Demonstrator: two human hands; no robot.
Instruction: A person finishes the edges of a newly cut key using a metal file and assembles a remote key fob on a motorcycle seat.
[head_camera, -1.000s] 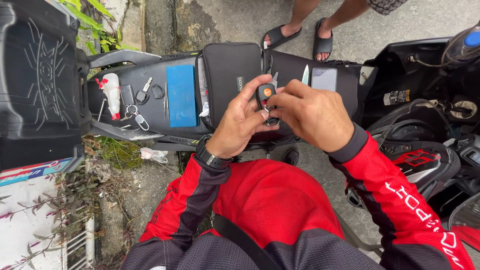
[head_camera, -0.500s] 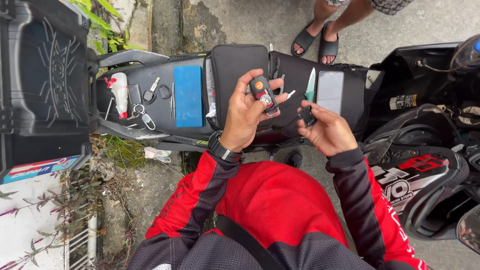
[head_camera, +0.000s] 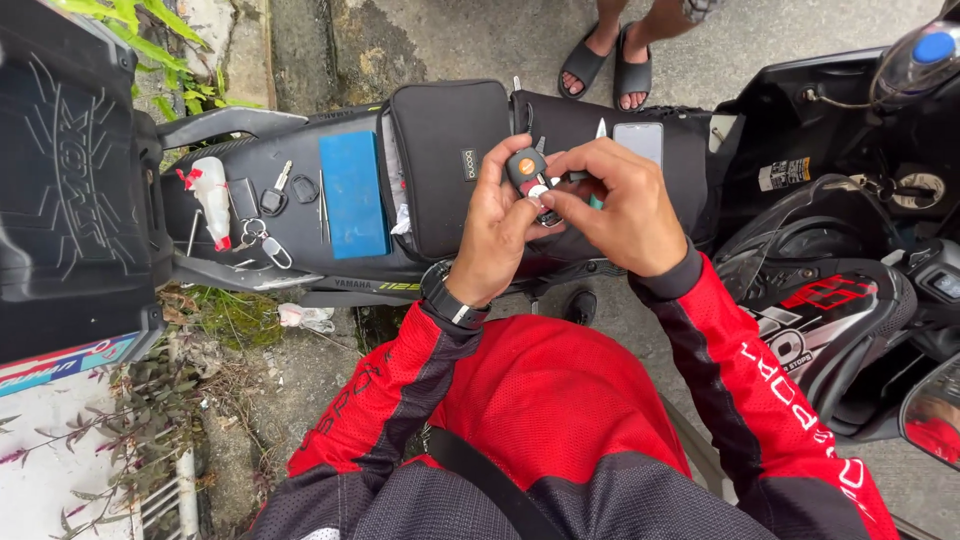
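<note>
We work above the motorcycle seat, near its front edge; open ground lies beyond. Our left hand is clamped on a key fob, black with an orange button, held upright. Our right hand pinches together at the fob's lower end. Black pouch just behind; keys and blue card well apart.

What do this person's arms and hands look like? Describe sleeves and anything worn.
Both arms wear red jacket sleeves with black side panels and white lettering. The left hand is bare, with a black wristwatch at the cuff. The right hand is bare too, with no glove or ring visible.
</note>
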